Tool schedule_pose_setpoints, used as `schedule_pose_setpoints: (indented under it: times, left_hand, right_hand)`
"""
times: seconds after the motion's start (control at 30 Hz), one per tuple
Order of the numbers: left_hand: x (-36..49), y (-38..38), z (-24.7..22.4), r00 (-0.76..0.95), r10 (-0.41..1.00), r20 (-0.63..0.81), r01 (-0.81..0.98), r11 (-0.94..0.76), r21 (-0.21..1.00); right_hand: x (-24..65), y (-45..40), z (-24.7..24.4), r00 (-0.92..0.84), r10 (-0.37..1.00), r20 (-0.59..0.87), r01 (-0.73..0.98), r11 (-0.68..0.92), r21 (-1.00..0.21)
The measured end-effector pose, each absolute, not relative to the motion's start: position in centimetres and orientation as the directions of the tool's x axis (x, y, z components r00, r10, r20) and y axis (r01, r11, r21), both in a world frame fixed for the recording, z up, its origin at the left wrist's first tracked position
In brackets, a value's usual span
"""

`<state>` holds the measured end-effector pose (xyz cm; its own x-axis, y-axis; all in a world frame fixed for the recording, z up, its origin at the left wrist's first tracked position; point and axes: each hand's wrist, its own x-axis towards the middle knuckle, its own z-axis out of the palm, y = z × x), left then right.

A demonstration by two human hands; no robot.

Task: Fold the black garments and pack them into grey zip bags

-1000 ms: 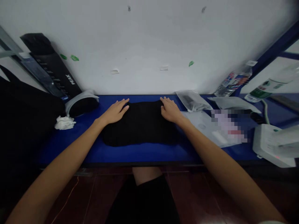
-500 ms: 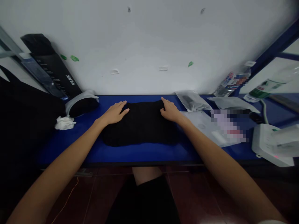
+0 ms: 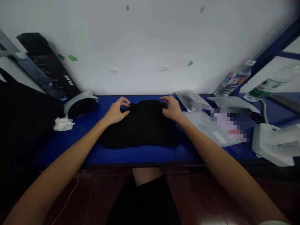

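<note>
A black cloth lies spread on the blue tabletop, wider at its near side, with a wavy far edge. At its far left corner is my left hand, fingers curved and thumb apart from them, with a gap between thumb and fingers. My right hand is at the far right corner, its thumb and curled fingers around the cloth's edge, which looks pinched between them.
On the left are a black bag, crumpled tissue, a black item in a white pouch and a black PEAK box. Plastic packets, bottles and a white device occupy the right. A white wall stands behind.
Both hands have lifted slightly and their fingers have curled more. The cloth's far edge has bunched up and risen a little between them. The view has shifted slightly.
</note>
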<state>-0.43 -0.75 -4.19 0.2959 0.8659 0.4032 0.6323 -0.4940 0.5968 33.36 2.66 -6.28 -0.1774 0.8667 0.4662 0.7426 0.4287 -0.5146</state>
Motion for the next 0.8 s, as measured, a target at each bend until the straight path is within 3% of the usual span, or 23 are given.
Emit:
schedule_pose_setpoints:
  times: [0.17, 0.33, 0.53, 0.8]
  left_hand:
    - [-0.4, -0.7, -3.5, 0.248, 0.845, 0.474, 0.534, -0.528, 0.661]
    - [-0.7, -1.0, -2.5, 0.263, 0.828, 0.495, 0.570, -0.547, 0.612]
    - [-1.0, -1.2, -2.4, 0.360, 0.792, 0.493, 0.670, -0.587, 0.453]
    - [-1.3, -1.1, -2.1, 0.502, 0.787, 0.357, 0.762, -0.598, 0.247]
  right_hand:
    - [33.6, 2.3, -5.2, -0.154, 0.877, 0.454, 0.735, 0.409, -0.540]
    - [34.1, 1.6, -3.8, -0.215, 0.820, 0.530, 0.670, 0.519, -0.530]
    - [34.7, 1.8, -3.3, -0.488, 0.763, 0.425, 0.659, 0.641, -0.393]
    - [35.3, 2.4, -4.1, -0.536, 0.801, 0.266, 0.735, 0.598, -0.321]
